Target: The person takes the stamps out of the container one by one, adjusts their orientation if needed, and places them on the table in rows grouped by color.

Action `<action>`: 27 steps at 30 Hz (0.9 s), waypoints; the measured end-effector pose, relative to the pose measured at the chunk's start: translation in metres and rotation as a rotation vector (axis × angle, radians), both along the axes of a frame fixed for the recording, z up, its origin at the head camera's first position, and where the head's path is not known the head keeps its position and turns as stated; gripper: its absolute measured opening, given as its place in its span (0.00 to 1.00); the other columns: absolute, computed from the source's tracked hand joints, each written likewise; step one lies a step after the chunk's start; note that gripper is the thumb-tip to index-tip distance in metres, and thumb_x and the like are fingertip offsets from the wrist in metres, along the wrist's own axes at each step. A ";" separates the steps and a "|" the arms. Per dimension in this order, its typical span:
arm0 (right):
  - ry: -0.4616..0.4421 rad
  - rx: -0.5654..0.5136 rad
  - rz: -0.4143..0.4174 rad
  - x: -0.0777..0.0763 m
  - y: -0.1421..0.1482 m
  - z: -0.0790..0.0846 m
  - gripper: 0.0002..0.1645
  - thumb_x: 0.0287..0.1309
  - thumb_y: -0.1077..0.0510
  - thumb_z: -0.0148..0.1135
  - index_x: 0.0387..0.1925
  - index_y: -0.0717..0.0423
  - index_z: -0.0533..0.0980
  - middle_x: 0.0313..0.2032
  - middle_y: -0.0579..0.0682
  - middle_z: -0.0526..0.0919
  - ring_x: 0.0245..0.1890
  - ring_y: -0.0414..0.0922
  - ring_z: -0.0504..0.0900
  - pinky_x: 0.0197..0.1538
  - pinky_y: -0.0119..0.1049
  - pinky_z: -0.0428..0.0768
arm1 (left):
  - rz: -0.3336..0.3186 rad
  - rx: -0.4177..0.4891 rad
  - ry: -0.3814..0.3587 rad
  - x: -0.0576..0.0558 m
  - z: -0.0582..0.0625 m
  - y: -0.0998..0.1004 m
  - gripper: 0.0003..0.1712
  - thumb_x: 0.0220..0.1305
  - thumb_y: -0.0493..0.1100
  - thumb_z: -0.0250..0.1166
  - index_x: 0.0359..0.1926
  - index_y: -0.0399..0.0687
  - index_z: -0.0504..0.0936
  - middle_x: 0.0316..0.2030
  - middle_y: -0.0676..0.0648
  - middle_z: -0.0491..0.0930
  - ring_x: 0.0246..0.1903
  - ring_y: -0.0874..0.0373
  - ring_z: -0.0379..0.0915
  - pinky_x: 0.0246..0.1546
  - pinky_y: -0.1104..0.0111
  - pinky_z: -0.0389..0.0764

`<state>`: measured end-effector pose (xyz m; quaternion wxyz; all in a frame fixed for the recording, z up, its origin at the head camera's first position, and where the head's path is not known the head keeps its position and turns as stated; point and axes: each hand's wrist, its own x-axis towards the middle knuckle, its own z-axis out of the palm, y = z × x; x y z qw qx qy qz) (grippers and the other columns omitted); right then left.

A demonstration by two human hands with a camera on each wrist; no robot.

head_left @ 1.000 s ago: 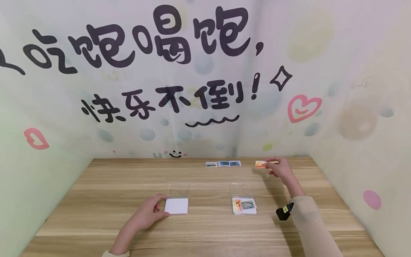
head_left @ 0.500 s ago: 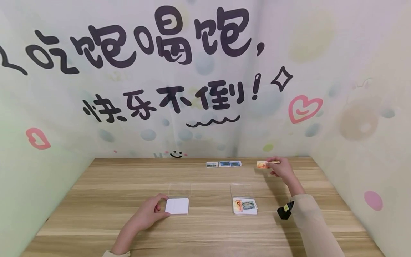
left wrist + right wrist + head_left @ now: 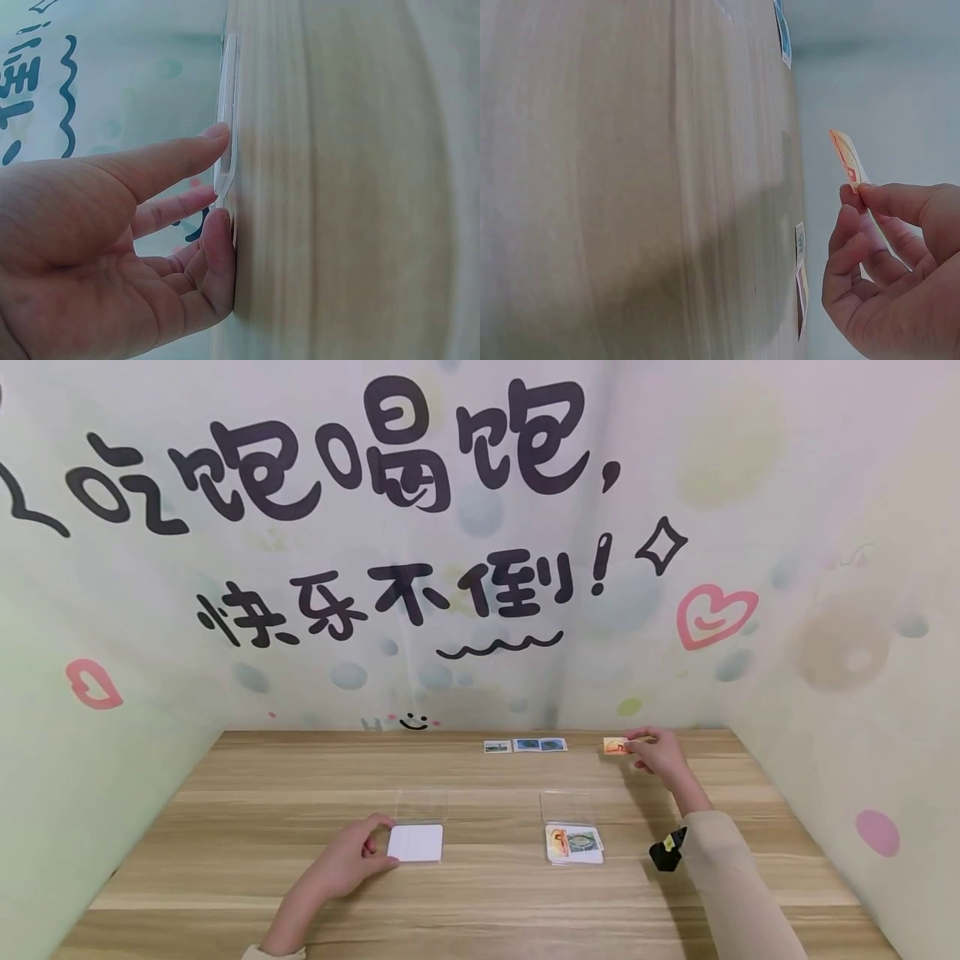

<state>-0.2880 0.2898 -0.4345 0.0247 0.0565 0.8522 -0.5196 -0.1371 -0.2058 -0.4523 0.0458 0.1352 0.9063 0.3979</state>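
In the head view my right hand point(image 3: 660, 756) is over the far right of the table, pinching an orange-and-white stamp point(image 3: 615, 746) between thumb and index finger. The right wrist view has this stamp point(image 3: 847, 157) raised off the table, tilted at the fingertips. At left, my left hand point(image 3: 352, 856) holds the edge of an opened clear plastic case point(image 3: 422, 803) with blank white cards point(image 3: 416, 842) in it. Its thumb point(image 3: 206, 146) is at the case's near edge. A second opened clear case point(image 3: 566, 806) holds an orange stamp point(image 3: 557, 842) and a greenish stamp point(image 3: 583, 841) on white.
Along the back of the table lie a pale landscape stamp point(image 3: 497, 747) and a pair of blue stamps point(image 3: 540, 745). Below the right hand, the right wrist view shows more stamps point(image 3: 802, 300) lying flat. A printed cloth wall point(image 3: 480, 685) stands right behind the table.
Both hands keep their holds, and the cases and stamps stay in place. The whole head view has shifted slightly.
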 end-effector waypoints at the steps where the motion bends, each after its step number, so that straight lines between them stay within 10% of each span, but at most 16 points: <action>1: 0.004 0.002 0.001 0.000 0.000 0.000 0.18 0.72 0.61 0.61 0.55 0.72 0.77 0.35 0.51 0.87 0.24 0.42 0.80 0.30 0.34 0.77 | 0.001 -0.001 0.001 0.000 0.000 0.000 0.29 0.59 0.39 0.79 0.58 0.34 0.79 0.30 0.49 0.70 0.28 0.62 0.63 0.31 0.71 0.68; 27: 0.048 0.051 0.020 -0.010 0.005 -0.010 0.19 0.70 0.62 0.62 0.54 0.76 0.78 0.32 0.51 0.85 0.22 0.41 0.78 0.28 0.35 0.76 | -0.001 0.010 0.010 0.002 0.000 0.000 0.27 0.59 0.39 0.79 0.56 0.35 0.79 0.29 0.50 0.69 0.28 0.64 0.62 0.31 0.71 0.67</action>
